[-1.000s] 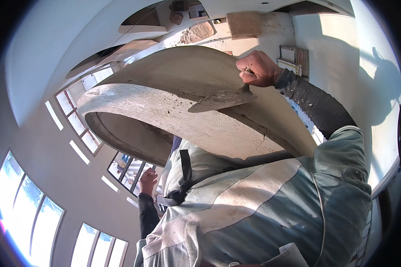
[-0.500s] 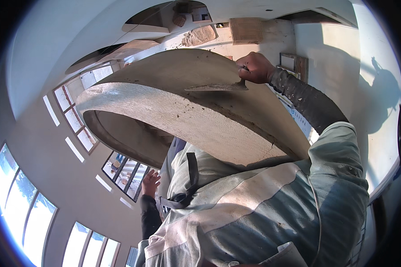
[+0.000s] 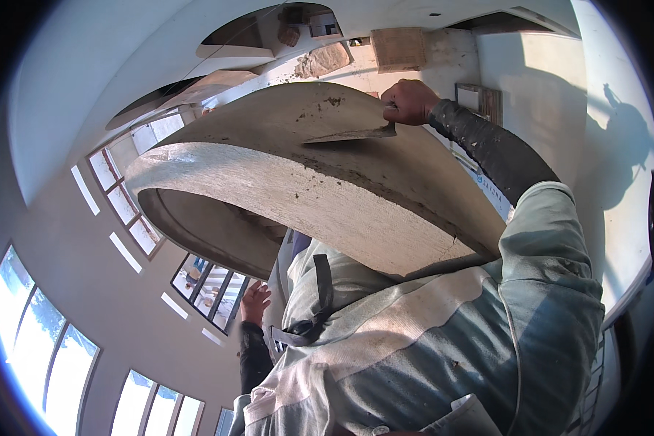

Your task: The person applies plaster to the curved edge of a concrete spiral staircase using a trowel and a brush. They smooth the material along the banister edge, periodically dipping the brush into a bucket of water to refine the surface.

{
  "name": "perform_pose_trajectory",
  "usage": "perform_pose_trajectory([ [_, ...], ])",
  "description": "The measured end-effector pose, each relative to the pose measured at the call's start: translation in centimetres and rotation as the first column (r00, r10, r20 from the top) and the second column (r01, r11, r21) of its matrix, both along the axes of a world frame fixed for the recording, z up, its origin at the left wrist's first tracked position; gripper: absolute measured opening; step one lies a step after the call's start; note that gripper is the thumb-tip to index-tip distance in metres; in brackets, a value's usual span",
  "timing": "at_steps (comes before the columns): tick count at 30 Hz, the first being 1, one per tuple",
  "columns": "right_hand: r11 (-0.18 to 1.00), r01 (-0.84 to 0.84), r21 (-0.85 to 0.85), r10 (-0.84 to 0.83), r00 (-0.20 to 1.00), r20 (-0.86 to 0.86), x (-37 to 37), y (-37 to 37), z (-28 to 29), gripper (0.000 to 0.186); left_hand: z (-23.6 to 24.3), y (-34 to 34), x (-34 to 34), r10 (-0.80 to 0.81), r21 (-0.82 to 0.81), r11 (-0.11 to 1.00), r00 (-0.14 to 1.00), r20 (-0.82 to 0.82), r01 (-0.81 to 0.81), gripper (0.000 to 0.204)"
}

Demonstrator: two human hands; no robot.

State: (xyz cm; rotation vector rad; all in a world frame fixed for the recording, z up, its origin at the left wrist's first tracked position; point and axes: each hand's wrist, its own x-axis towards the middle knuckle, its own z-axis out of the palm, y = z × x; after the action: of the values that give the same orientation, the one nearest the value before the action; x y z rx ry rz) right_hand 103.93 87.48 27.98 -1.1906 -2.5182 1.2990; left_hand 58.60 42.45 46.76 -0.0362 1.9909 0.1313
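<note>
My right hand (image 3: 412, 102) is closed round the handle of a trowel (image 3: 352, 135). Its thin, pointed blade lies close over the brown, smooth plastered face of a large curved wall piece (image 3: 269, 116); whether it touches all along I cannot tell. Dark crumbs of mortar (image 3: 333, 102) dot that face beyond the blade, and more line its near edge. Below the edge runs a pale, rough-textured band (image 3: 298, 192), with a dark recess (image 3: 211, 225) under its left part. My left hand (image 3: 255, 302) is low beside my body, fingers apart and holding nothing.
Far off on the floor lie a pile of sand-coloured material (image 3: 323, 61) and a brown board (image 3: 399, 49). A framed stack (image 3: 479, 103) stands beyond my right forearm. Tall windows (image 3: 47, 341) line the wall at left. The curved piece reaches close to my chest.
My right hand and the trowel have shifted slightly away from me and to the left. More mortar crumbs show on the brown face beyond the blade. My left hand remains low, free of the wall.
</note>
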Motion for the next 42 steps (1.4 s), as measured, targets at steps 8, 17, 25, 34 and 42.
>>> perform_pose_trajectory([
  [8, 0.997, -0.078, -0.023, 0.067, 0.944, -0.324, -3.5, 0.5, 7.9, 0.021, -0.3, -2.4, -0.2, 0.078, -0.035, 0.996, 0.996, 0.050, -0.077, 0.053],
  [17, 0.996, -0.044, -0.081, 0.057, 0.985, 0.163, -2.3, 0.8, 1.5, 0.029, -2.7, 0.7, -3.3, -0.283, 0.176, 0.932, 0.939, -0.196, 0.317, 0.029],
  [25, 0.996, -0.052, -0.075, 0.030, 0.963, -0.269, -3.4, 0.6, 10.2, 0.021, -1.7, 19.0, -9.9, -0.102, 0.423, 0.678, 0.647, -0.756, 0.601, 0.043],
  [34, 0.998, -0.039, -0.041, 0.043, 0.995, 0.092, -4.0, 0.5, 4.0, 0.025, -4.2, 36.4, -9.2, -0.065, 0.332, 0.542, 0.433, -0.899, 0.772, 0.064],
  [42, 0.992, -0.022, -0.120, -0.014, 0.956, -0.292, -5.1, 1.1, 8.7, 0.021, -10.5, 37.8, -13.2, -0.041, 0.280, 0.713, 0.437, -0.898, 0.643, 0.067],
])
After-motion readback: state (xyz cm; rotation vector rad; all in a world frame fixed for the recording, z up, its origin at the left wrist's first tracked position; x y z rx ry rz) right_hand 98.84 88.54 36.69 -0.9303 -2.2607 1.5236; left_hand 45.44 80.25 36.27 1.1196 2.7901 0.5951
